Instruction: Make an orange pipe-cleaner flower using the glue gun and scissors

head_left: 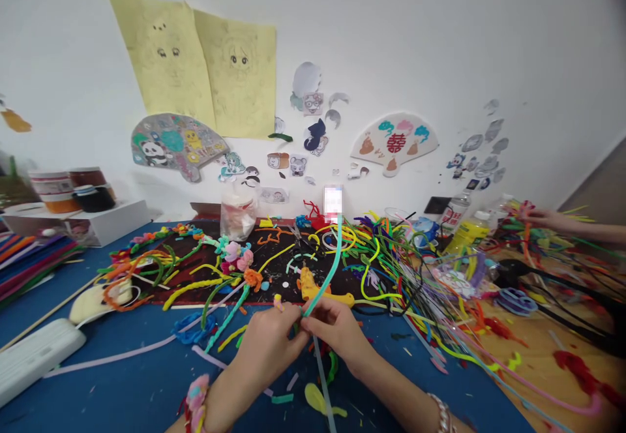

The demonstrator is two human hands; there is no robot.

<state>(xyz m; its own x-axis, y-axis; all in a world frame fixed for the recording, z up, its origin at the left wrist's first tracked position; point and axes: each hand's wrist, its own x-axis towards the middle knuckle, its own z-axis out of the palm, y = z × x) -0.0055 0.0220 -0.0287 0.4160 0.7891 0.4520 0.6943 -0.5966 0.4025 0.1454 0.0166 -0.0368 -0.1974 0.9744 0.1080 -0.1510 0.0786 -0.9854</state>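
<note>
My left hand [274,336] and my right hand [336,330] meet low in the middle of the view, above the blue table. Fingers of both hands are pinched on a teal pipe cleaner [334,265] that rises up and curves slightly. A pale strip [323,381] hangs down from between the hands toward the bottom edge. Just behind the fingers lies an orange-yellow glue gun [313,287]. An orange pipe-cleaner flower [253,280] with a twisted teal stem is left of it. The exact fingertip contact is partly hidden.
Many pipe cleaners [386,257] are heaped at the right. A white power strip [42,355] lies at the left. A yellow-labelled bottle [467,232] stands at the back right. Another person's hand [542,218] reaches in at the far right. A phone [333,201] leans on the wall.
</note>
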